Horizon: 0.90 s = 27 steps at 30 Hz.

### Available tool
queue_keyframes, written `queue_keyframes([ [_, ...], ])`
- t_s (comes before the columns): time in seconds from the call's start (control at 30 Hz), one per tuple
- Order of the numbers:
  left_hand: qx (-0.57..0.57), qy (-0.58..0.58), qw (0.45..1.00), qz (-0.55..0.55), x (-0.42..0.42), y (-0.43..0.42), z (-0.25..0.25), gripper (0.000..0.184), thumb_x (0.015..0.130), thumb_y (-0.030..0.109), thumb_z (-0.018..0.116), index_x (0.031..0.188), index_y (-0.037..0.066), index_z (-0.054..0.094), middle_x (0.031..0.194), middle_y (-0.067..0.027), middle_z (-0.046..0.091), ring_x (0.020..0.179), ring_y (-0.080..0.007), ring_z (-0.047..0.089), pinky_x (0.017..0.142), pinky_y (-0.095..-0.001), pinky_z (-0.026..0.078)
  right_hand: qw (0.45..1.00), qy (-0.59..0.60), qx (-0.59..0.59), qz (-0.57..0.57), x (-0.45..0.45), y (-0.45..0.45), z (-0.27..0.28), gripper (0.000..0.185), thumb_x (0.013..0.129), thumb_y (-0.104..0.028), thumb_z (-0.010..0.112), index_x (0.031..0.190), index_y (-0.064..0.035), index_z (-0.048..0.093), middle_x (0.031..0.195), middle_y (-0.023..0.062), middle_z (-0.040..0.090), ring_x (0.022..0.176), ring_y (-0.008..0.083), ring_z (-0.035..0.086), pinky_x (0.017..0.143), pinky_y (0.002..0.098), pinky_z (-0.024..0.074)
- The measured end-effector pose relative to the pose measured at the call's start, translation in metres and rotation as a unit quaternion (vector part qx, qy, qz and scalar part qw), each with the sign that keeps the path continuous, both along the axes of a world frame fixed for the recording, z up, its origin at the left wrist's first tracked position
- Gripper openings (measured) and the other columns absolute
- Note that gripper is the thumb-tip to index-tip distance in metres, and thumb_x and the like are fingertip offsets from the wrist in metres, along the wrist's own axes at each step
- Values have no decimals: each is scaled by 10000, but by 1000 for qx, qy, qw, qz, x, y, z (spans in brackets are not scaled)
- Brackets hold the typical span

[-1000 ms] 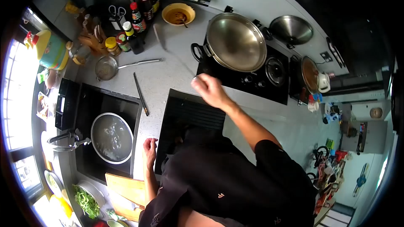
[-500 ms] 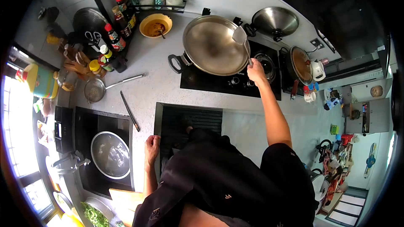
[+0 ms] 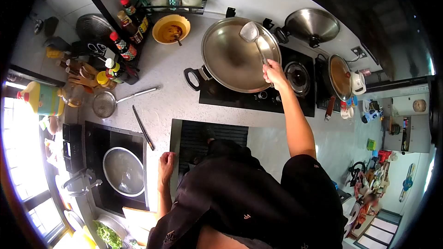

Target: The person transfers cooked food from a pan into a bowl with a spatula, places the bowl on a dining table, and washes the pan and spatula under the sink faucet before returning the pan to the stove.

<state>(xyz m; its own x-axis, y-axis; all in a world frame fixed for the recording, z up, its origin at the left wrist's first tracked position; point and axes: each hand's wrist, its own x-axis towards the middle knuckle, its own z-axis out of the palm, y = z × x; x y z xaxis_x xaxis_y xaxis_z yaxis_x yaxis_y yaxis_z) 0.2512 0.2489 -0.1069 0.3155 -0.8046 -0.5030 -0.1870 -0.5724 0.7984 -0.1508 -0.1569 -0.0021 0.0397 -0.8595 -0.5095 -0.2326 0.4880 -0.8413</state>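
My right hand (image 3: 275,73) is closed around the handle of a metal wok spatula (image 3: 249,32). The spatula's blade is over the far side of a large wok (image 3: 221,67), which sits on the black stove (image 3: 226,99). Steel shows inside the wok, and I make out no food in it. My left hand (image 3: 166,163) rests by the counter's front edge, fingers curled in, with nothing visible in them. A pair of dark chopsticks (image 3: 143,127) lies on the counter near it.
Left of the wok are a yellow bowl of sauce (image 3: 171,29), several bottles (image 3: 123,46) and a strainer ladle (image 3: 105,104). The sink (image 3: 95,152) holds a metal basin (image 3: 123,171). A wok lid (image 3: 312,26) leans at the back; a lidded pan (image 3: 339,77) stands right.
My right hand has moved the spatula left and toward the far side of the wok, turning its blade. My left hand stays by the counter edge. The whole view has shifted slightly.
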Motion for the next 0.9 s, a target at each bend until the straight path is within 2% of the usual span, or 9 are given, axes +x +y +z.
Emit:
queue_keyframes([
  [0.1, 24, 1, 1000, 1, 3, -4, 10, 263, 997, 210, 529, 962, -3, 679, 745, -25, 610, 695, -106, 528, 633, -283, 440, 998, -47, 3, 40, 9, -4, 1, 35, 988, -67, 492, 990, -43, 517, 755, -2, 464, 532, 65, 436, 400, 212, 272],
  [0.27, 30, 3, 999, 11, 6, -4, 9, 259, 998, 210, 528, 978, -2, 676, 813, -39, 639, 756, -114, 551, 696, -278, 457, 966, -177, -9, 186, 38, 23, 42, 340, 1003, -123, 515, 1334, -49, 514, 773, -27, 458, 517, 16, 399, 399, 186, 261],
  [0.37, 25, 14, 1000, 11, 6, -8, 12, 258, 999, 214, 530, 989, -1, 672, 823, -34, 632, 765, -108, 543, 703, -272, 452, 955, -193, 0, 225, 42, 34, 50, 355, 996, -125, 521, 1338, -30, 514, 788, -26, 469, 522, 18, 408, 401, 184, 271],
  [0.47, 21, 19, 1000, 4, 10, -7, 3, 257, 999, 218, 532, 992, 2, 670, 822, -29, 628, 764, -107, 539, 699, -273, 449, 977, -135, -27, 163, 27, 37, 36, 377, 985, -116, 531, 1351, -31, 505, 773, -26, 455, 520, 7, 392, 401, 175, 254],
  [0.5, 19, 18, 1000, 2, 11, -6, 1, 257, 999, 220, 532, 990, 3, 670, 816, -25, 623, 756, -105, 535, 690, -271, 446, 984, -105, -42, 135, 14, 34, 25, 390, 981, -121, 540, 1354, -10, 512, 796, 3, 514, 554, 41, 439, 440, 209, 341],
  [0.57, 21, 26, 999, -1, 14, -3, -2, 256, 999, 221, 535, 988, 5, 671, 799, -15, 611, 736, -97, 522, 667, -266, 436, 968, 191, -153, 61, -1, 29, 0, 408, 970, -141, 540, 1345, 18, 518, 946, 110, 658, 702, 191, 629, 617, 325, 513],
  [0.63, 29, 43, 999, -2, 14, -2, -3, 252, 998, 221, 537, 987, 7, 671, 778, -4, 596, 712, -86, 505, 641, -259, 423, 881, 393, -263, 30, -8, 29, -4, 438, 950, -172, 544, 1338, 30, 521, 1163, 218, 663, 998, 362, 665, 894, 421, 511],
  [0.67, 24, 43, 999, -1, 13, -2, -4, 251, 998, 221, 538, 987, 7, 671, 767, 1, 587, 702, -81, 495, 630, -257, 416, 908, 363, -211, -2, -13, 30, -5, 449, 936, -176, 537, 1340, 18, 522, 1225, 272, 618, 1141, 423, 595, 988, 443, 468],
  [0.9, 14, 30, 999, -13, 6, -5, 2, 253, 998, 221, 540, 993, 10, 679, 729, 15, 555, 670, -71, 468, 601, -252, 396, 902, 370, -222, -19, 20, 24, -25, 439, 916, -140, 534, 1326, 17, 526, 1220, 276, 619, 1147, 411, 597, 998, 446, 467],
])
